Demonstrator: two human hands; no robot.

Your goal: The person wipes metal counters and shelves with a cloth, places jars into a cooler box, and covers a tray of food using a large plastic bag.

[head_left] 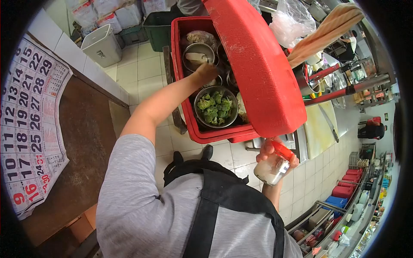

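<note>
My left hand [208,73] reaches into a red cooler box [200,136], over the metal bowls inside. Its fingers are blurred and partly hidden, so their grip is unclear. Close to it, a metal bowl [188,64] contains a pale piece of food [196,57]. Nearer my body, broccoli florets [214,107] fill another metal bowl [234,112]. My right hand [267,149] is closed around a glass jar [270,170] with a red lid and whitish contents, held just outside the box. The cooler's red lid [262,64] stands raised and tilted, hiding the box's right part.
On the right, a knife [330,124] lies on a pale cutting board [317,133]. An orange cloth [325,34] hangs near a clear plastic bag [292,21]. Bins, including a grey one [102,45], stand at the upper left. A calendar [32,124] covers part of the left surface.
</note>
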